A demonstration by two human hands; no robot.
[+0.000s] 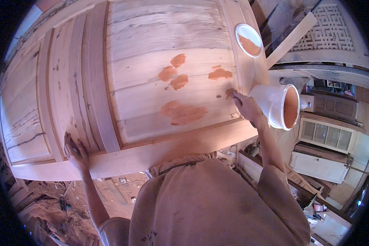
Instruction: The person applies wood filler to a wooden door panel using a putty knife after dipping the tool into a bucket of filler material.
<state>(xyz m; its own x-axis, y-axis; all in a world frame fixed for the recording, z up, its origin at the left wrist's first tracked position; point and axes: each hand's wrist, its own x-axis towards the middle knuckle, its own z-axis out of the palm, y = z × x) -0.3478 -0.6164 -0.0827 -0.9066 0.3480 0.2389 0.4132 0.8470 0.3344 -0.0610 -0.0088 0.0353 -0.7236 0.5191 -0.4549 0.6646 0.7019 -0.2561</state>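
Observation:
A large panelled wooden door lies flat in front of me. Several orange-brown patches of filler mark its right-hand panel. My right hand is closed around a small dark-handled tool, mostly hidden by the fingers, at a small smear of filler near that panel's right edge. Just right of this hand, a white plastic bucket lies tipped on its side, mouth to the right, its inside coated orange-brown. My left hand rests on the door's near edge at the left, fingers apart, with nothing visible in it.
A round white lid smeared with filler lies on the door's right border. Beyond it are a wooden plank and a lattice panel. A glazed wooden frame and a white panel are at right. Wood scraps litter the floor.

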